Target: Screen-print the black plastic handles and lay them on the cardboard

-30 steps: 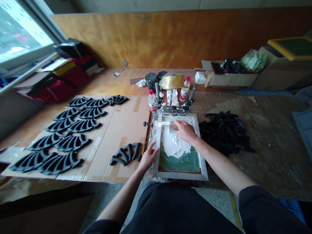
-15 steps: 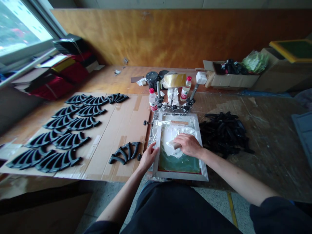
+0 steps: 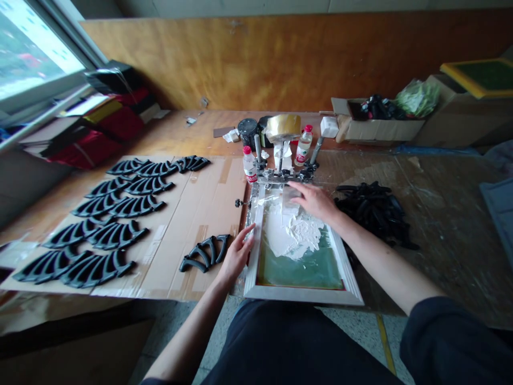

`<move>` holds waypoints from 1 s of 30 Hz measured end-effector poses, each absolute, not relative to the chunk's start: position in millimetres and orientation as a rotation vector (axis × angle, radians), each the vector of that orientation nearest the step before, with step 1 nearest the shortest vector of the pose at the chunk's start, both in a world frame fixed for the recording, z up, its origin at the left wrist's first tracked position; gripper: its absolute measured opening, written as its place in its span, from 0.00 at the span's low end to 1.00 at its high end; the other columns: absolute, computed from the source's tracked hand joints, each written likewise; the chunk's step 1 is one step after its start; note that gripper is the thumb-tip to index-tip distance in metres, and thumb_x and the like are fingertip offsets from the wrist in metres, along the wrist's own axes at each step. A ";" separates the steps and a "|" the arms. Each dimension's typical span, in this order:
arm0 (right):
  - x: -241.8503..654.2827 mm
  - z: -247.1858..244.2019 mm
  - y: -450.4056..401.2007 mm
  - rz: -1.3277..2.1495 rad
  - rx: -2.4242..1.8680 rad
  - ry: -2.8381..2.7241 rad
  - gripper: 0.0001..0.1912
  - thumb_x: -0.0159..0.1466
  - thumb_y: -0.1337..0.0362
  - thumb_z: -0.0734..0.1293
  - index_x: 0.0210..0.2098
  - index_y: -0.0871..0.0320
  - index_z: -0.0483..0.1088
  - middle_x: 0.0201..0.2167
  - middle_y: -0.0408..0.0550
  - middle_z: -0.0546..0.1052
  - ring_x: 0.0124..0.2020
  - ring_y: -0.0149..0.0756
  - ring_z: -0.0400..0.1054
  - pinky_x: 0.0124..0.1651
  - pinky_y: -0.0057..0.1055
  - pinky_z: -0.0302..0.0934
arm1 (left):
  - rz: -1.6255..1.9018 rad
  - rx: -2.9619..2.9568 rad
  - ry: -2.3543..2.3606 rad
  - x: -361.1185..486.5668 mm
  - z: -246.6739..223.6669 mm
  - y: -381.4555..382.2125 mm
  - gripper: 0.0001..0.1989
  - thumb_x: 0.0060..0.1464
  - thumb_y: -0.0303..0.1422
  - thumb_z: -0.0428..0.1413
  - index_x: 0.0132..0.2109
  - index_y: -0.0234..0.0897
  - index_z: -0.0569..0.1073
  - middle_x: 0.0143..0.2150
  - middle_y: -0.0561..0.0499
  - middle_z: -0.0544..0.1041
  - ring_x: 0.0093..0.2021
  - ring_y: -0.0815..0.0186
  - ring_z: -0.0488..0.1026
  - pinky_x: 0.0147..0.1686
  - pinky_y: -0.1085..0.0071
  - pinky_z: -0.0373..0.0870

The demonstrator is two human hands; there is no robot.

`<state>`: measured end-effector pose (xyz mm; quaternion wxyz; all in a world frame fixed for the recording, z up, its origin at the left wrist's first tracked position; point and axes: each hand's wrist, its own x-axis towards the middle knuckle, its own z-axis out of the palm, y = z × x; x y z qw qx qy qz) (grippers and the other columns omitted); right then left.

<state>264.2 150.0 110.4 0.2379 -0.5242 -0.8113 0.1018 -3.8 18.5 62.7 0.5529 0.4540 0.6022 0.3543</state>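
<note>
A silver screen-printing frame (image 3: pixel 304 294) lies hinged in clamps, with its near edge seemingly raised. Thick white ink (image 3: pixel 290 232) is smeared across its green mesh (image 3: pixel 300 271). My right hand (image 3: pixel 315 202) is at the far end of the screen, shut on a pale flat scraper (image 3: pixel 290 200), whose lower edge is hidden in the ink. My left hand (image 3: pixel 238 254) has its fingers spread against the frame's left side. Close to that hand, black fan-shaped plastic parts (image 3: pixel 203 254) lie on cardboard.
Rows of the black parts cover the cardboard sheet (image 3: pixel 212 198) on the left. A heap of them (image 3: pixel 374 214) lies right of the frame. Beyond the clamps stand two water bottles, a black ink can (image 3: pixel 247 132) and a tape roll (image 3: pixel 283 127).
My right hand has moved away from me with the scraper, toward the frame's far end. The frame's near edge looks higher and closer, and my left hand has slid along its side.
</note>
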 end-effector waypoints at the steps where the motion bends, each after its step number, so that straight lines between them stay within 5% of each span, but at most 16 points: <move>1: 280.8 115.6 159.1 0.265 -1.476 -2.128 0.20 0.64 0.58 0.66 0.55 0.50 0.69 0.39 0.46 0.78 0.35 0.37 0.71 0.39 0.32 0.63 | 0.876 1.047 1.407 -3.0 75.0 20.5 0.28 0.56 0.53 0.50 0.55 0.38 0.71 0.26 0.54 0.69 0.22 0.71 0.62 0.20 0.76 0.58; 6: 361.4 101.1 161.9 0.187 -1.774 -1.668 0.18 0.68 0.58 0.56 0.43 0.61 0.72 0.27 0.47 0.73 0.29 0.36 0.68 0.36 0.32 0.62 | 1.240 0.926 1.223 13.2 133.5 50.7 0.27 0.59 0.55 0.44 0.45 0.38 0.73 0.34 0.50 0.75 0.28 0.69 0.70 0.26 0.74 0.67; 11: 319.5 31.9 103.4 0.417 -1.720 -2.014 0.15 0.62 0.51 0.67 0.30 0.56 0.71 0.29 0.46 0.74 0.34 0.38 0.68 0.40 0.33 0.63 | 1.450 0.932 1.033 32.3 159.2 82.4 0.25 0.60 0.51 0.47 0.53 0.36 0.69 0.43 0.46 0.76 0.39 0.66 0.74 0.33 0.73 0.71; 14: 270.5 7.6 69.2 0.337 -1.686 -2.381 0.12 0.63 0.55 0.67 0.32 0.58 0.69 0.38 0.53 0.74 0.45 0.44 0.66 0.47 0.38 0.61 | 1.428 0.808 1.103 43.4 138.5 69.8 0.27 0.59 0.52 0.47 0.55 0.36 0.67 0.43 0.44 0.77 0.38 0.65 0.74 0.31 0.73 0.71; 19: 222.1 22.4 33.8 0.345 -1.803 -2.354 0.07 0.69 0.63 0.60 0.37 0.59 0.67 0.34 0.55 0.74 0.41 0.45 0.66 0.44 0.38 0.60 | 0.712 0.499 1.086 69.7 71.2 7.4 0.27 0.54 0.54 0.54 0.50 0.35 0.71 0.50 0.38 0.76 0.43 0.57 0.76 0.32 0.68 0.73; 24: 230.4 34.8 26.6 0.427 -1.229 -2.437 0.09 0.68 0.70 0.58 0.37 0.57 0.70 0.37 0.49 0.74 0.43 0.39 0.64 0.47 0.34 0.60 | 0.909 0.303 1.169 54.4 40.3 -20.2 0.19 0.56 0.48 0.55 0.42 0.35 0.70 0.48 0.41 0.77 0.41 0.60 0.78 0.33 0.70 0.74; 30: 346.4 -13.4 72.6 0.236 -1.707 -2.445 0.21 0.60 0.79 0.57 0.41 0.55 0.76 0.40 0.53 0.74 0.46 0.42 0.62 0.47 0.36 0.59 | 1.133 0.295 1.828 -71.6 -4.3 -33.3 0.18 0.62 0.46 0.46 0.42 0.35 0.66 0.47 0.39 0.77 0.33 0.66 0.78 0.29 0.73 0.74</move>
